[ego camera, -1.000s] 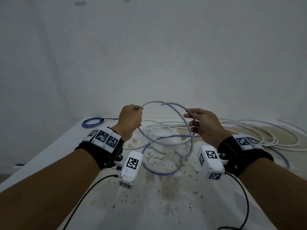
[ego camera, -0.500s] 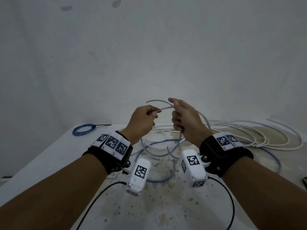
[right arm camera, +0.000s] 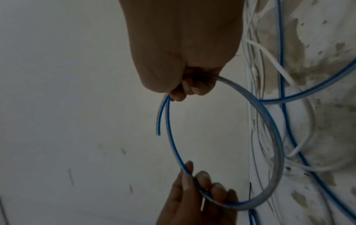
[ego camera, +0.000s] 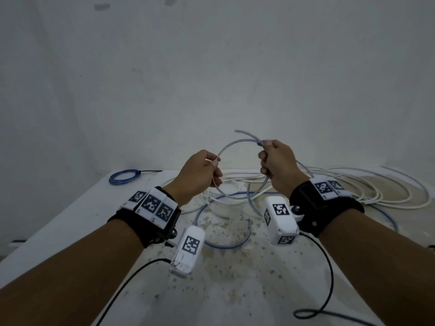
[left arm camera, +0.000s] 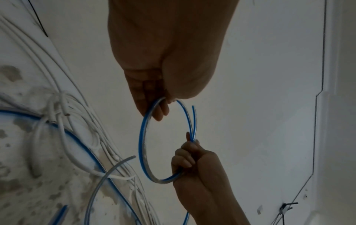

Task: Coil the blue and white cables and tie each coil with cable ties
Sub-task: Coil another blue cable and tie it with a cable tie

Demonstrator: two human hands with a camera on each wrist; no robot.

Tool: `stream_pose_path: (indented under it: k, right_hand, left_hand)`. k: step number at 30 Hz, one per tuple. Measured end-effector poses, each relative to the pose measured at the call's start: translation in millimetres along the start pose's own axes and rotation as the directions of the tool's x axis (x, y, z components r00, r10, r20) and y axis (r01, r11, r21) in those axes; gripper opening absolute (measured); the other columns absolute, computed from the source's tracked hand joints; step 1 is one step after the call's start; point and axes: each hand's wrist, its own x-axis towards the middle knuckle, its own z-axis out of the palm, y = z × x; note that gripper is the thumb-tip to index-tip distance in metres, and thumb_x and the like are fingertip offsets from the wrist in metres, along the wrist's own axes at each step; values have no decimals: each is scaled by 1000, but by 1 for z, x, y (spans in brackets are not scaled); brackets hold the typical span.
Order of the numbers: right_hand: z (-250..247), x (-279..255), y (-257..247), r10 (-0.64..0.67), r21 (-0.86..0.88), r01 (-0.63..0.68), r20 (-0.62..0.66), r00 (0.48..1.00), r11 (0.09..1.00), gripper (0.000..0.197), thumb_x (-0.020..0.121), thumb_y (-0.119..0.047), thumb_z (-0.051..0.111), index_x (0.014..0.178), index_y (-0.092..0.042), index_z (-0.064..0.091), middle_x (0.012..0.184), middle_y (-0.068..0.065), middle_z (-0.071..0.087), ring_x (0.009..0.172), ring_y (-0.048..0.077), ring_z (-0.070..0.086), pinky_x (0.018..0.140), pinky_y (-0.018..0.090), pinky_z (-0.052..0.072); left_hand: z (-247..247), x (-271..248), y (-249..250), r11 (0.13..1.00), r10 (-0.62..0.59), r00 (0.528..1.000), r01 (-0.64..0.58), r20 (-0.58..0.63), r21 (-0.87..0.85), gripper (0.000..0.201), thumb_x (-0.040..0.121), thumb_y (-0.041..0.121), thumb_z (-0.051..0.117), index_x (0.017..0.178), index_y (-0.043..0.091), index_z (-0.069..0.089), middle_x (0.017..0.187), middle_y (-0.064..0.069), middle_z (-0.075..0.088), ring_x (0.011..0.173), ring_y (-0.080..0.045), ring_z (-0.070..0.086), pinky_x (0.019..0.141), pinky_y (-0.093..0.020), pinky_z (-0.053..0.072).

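Both hands hold one raised loop of thin blue-striped clear cable (ego camera: 231, 147) above the stained white bench (ego camera: 70, 208). Left hand (ego camera: 197, 175) pinches one side; right hand (ego camera: 279, 164) fists crossing and free end, likely fixing loop size. Slack trails onto the bench.

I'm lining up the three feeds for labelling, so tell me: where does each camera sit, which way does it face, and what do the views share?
Head: worn on the head, facing forward and down at the table; both forearms, left hand and right hand show.
Left wrist: looks along the left hand towards the right hand.
Right wrist: looks along the right hand towards the left hand.
Shared: the blue cable loop held by both hands.
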Motion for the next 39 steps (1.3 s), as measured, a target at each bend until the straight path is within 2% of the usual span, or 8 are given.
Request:
stream_pose_path:
  k: [4, 7, 11, 16, 22, 29, 33, 39]
  right_hand:
    - [14, -12, -2, -70, -170, 91, 124, 990, 981, 24, 105, -11, 33, 121, -15, 50, 71, 5, 62, 44, 12, 35, 41, 22, 29]
    - [22, -17, -8, -65, -216, 102, 172, 983, 971, 46, 97, -2, 35, 138, -23, 36, 78, 7, 68, 47, 15, 36, 42, 24, 27]
    - [28, -26, -11, -171, -277, 231, 224, 959, 933, 56, 104, -16, 43, 153, -26, 18, 76, 3, 66, 44, 8, 39, 41, 19, 31]
    - [33, -28, -9, -167, -322, 234, 224, 960, 917, 38, 104, -26, 43, 142, -23, 42, 72, 2, 58, 39, -1, 40, 41, 15, 31]
    - [32, -25, -8, -104, -259, 175, 269, 958, 950, 19, 103, -22, 44, 120, -18, 53, 68, 2, 63, 50, 15, 33, 47, 27, 26]
    - [25, -22, -3, -201, -298, 268, 237, 951, 916, 8, 101, -19, 51, 98, -14, 57, 70, 0, 65, 56, 19, 36, 44, 24, 30]
    - [18, -18, 2, -215, -206, 243, 147, 965, 948, 8, 100, -18, 53, 100, -12, 59, 71, -1, 63, 50, 14, 36, 45, 25, 31]
    - [21, -22, 9, -201, -202, 233, 165, 966, 951, 25, 100, -17, 53, 125, -14, 51, 76, 1, 65, 49, 12, 45, 47, 24, 45]
  left_hand:
    - [2, 4, 5, 999, 28, 996, -24, -90, 46, 17, 103, 15, 42, 111, 7, 55, 81, -7, 63, 57, -17, 58, 59, -30, 52]
    - [1, 8, 6, 993, 57, 989, -42, -139, 107, 17, 102, 18, 45, 109, 12, 58, 81, -3, 65, 60, -16, 56, 61, -32, 51]
    - [-4, 10, 6, 975, 116, 974, -73, -197, 211, 19, 101, 19, 47, 104, 15, 65, 80, 1, 66, 64, -12, 54, 62, -30, 48]
    - [-4, 6, 10, 961, 178, 962, -124, -207, 249, 19, 100, 18, 47, 103, 17, 66, 82, 3, 67, 66, -6, 54, 60, -23, 41]
    - [-6, 8, 15, 957, 220, 960, -179, -173, 228, 17, 99, 17, 49, 104, 16, 66, 82, 1, 68, 67, -14, 56, 60, -30, 49]
    - [-1, 5, 9, 978, 189, 972, -173, -138, 121, 15, 98, 20, 53, 104, 16, 67, 80, -2, 69, 60, -15, 57, 63, -32, 53]
    - [2, -2, -6, 994, 109, 990, -108, -86, 12, 18, 100, 19, 51, 110, 12, 65, 83, -6, 69, 60, -16, 60, 62, -31, 53]
    - [5, -2, -13, 987, 150, 986, -146, -66, 60, 26, 101, 10, 46, 120, 14, 64, 87, -2, 70, 56, -12, 53, 57, -24, 49]
